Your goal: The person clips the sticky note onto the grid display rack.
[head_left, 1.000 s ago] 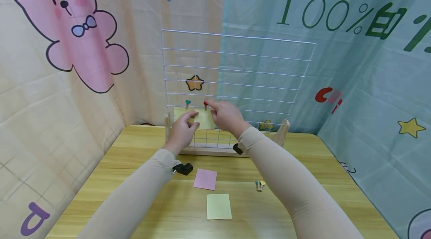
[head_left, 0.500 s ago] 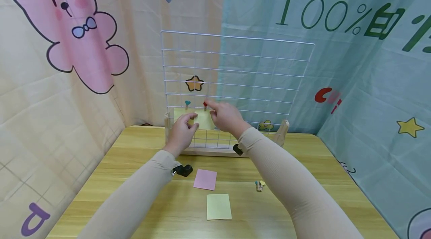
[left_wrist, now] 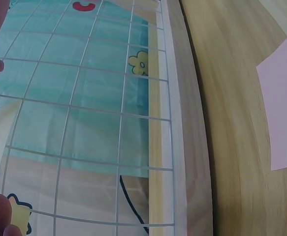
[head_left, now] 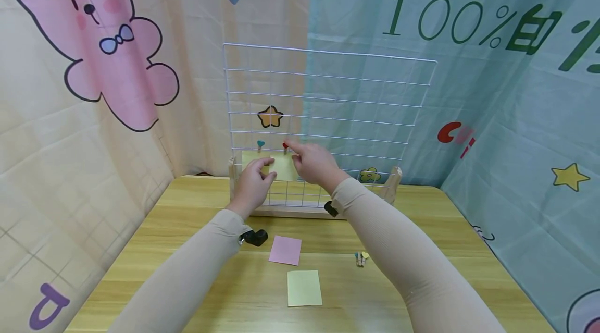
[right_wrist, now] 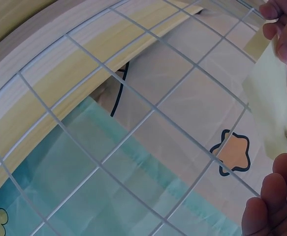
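Note:
A white wire grid (head_left: 284,202) stands upright on a wooden base. On its lower left hangs a pale yellow sticky note (head_left: 285,169), with a small clothespin with a red heart (head_left: 285,145) at its top edge. My left hand (head_left: 251,185) pinches the note's left edge between thumb and fingers, as the right wrist view also shows. At the clothespin my right hand (head_left: 317,164) pinches with thumb and forefinger, its other fingers curled. Partly behind my left hand, another yellow note (head_left: 248,157) hangs from a clothespin with a teal heart (head_left: 260,144).
On the wooden table (head_left: 197,260) lie a pink sticky note (head_left: 285,250) and, nearer me, a yellow sticky note (head_left: 304,288). Several small heart clothespins (head_left: 361,259) sit beside my right forearm. Printed curtains (head_left: 492,114) hang behind the grid and along both sides.

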Demonstrator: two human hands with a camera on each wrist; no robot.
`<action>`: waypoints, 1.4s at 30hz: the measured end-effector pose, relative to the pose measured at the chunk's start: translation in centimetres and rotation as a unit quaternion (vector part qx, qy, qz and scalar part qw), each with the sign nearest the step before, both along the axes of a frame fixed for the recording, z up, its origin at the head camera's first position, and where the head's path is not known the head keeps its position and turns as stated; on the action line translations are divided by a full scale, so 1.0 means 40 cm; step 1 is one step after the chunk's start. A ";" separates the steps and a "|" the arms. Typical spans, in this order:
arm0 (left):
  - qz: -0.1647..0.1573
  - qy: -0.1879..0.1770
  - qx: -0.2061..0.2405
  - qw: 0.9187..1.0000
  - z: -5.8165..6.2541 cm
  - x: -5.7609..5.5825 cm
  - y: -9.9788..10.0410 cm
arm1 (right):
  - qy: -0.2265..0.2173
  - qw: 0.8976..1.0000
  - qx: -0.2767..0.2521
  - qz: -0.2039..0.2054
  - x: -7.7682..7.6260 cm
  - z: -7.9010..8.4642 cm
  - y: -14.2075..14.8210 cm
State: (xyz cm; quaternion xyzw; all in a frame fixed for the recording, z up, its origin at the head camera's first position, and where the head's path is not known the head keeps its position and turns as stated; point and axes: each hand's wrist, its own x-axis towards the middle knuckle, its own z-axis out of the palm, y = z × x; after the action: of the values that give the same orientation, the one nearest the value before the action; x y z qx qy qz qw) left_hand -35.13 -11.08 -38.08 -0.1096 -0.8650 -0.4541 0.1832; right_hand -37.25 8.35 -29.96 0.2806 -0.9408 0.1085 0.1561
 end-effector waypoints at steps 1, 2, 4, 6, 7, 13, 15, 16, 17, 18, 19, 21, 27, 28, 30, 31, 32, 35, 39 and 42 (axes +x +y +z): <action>-0.001 0.002 -0.001 1.000 -0.001 0.000 0.000 | 0.000 1.000 -0.001 0.000 0.000 0.000 0.001; -0.001 0.004 -0.002 1.000 -0.001 0.000 0.000 | 0.000 1.000 0.000 0.001 0.001 0.000 0.001; 0.000 0.005 -0.005 1.000 -0.002 0.001 0.000 | 0.000 1.000 0.000 0.002 0.002 0.000 0.002; 0.000 0.005 -0.008 1.000 0.000 0.005 0.000 | 0.000 1.000 0.001 0.002 0.004 0.000 0.002; 0.000 0.004 -0.010 1.000 0.001 0.008 0.000 | -0.001 1.000 0.000 0.003 0.006 0.000 0.003; 0.008 0.011 -0.026 1.000 0.006 0.022 -0.003 | -0.001 1.000 -0.005 0.011 0.017 0.001 0.009; 0.010 0.016 -0.033 0.999 0.005 0.027 -0.007 | -0.004 1.000 -0.009 0.014 0.022 -0.001 0.013; 0.011 0.020 -0.039 0.999 0.004 0.028 -0.009 | -0.007 1.000 -0.012 0.014 0.025 -0.002 0.016; 0.012 0.022 -0.045 0.999 0.002 0.030 -0.012 | -0.011 1.000 -0.015 0.015 0.028 -0.003 0.019; 0.014 0.024 -0.053 0.998 0.001 0.033 -0.015 | -0.015 1.000 -0.018 0.016 0.031 -0.004 0.023; 0.016 0.028 -0.062 0.998 -0.001 0.036 -0.019 | -0.018 0.999 -0.021 0.015 0.034 -0.005 0.028; 0.017 0.033 -0.076 0.996 -0.004 0.042 -0.028 | -0.030 0.999 -0.030 0.013 0.043 -0.005 0.039; 0.008 0.047 -0.117 0.992 -0.011 0.068 -0.060 | -0.025 0.999 -0.033 0.009 0.071 -0.017 0.088; 0.006 0.050 -0.124 0.991 -0.013 0.072 -0.066 | -0.018 0.999 -0.029 0.008 0.076 -0.021 0.098; 0.002 0.054 -0.134 0.989 -0.014 0.081 -0.076 | -0.007 1.000 -0.025 0.006 0.085 -0.030 0.117; 0.001 0.054 -0.140 0.989 -0.015 0.086 -0.081 | -0.002 1.000 -0.023 0.004 0.091 -0.034 0.127; -0.002 0.055 -0.146 0.988 -0.016 0.090 -0.086 | 0.000 1.000 -0.023 0.004 0.096 -0.039 0.136; -0.008 0.054 -0.164 0.985 -0.020 0.101 -0.101 | 0.006 1.000 -0.020 0.003 0.113 -0.049 0.161; -0.019 0.048 -0.183 0.982 -0.022 0.115 -0.116 | 0.007 1.000 -0.021 0.001 0.135 -0.060 0.191; -0.028 0.038 -0.190 0.981 -0.021 0.126 -0.123 | 0.006 1.000 -0.023 0.000 0.146 -0.072 0.212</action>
State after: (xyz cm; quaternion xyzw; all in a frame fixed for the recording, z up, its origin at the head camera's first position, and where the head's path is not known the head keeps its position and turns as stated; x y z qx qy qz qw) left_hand -30.09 -16.01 -38.93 -0.1836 -0.9246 -0.2815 0.1793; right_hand -31.41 16.84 -32.85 0.2776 -0.9372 0.1283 0.1679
